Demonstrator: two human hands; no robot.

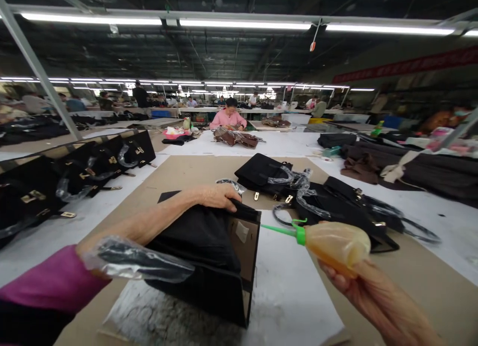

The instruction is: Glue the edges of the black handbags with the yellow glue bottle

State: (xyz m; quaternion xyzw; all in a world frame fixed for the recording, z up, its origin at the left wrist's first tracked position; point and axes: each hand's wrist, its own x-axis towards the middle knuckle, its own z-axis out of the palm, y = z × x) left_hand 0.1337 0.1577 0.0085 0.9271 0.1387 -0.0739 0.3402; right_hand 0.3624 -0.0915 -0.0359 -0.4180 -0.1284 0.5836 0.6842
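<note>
- A row of black handbags (93, 169) with gold clasps stands at the left.
- More black handbags (261, 174) lie piled on the counter (429, 221).
- A person in pink (228, 118) sits opposite, behind brown bags (235, 137).
- Dark cloth (429, 172) lies at the right.
- Light tubes (244, 24) run overhead.

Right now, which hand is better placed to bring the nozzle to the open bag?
Probably the right hand: it holds the squeeze bottle, its green nozzle aimed at the black bag that the left hand grips.

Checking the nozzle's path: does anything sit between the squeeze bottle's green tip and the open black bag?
Nothing visible. The yellowish squeeze bottle in the right hand aims its green nozzle over white paper at the black handbag the left hand holds open.
</note>
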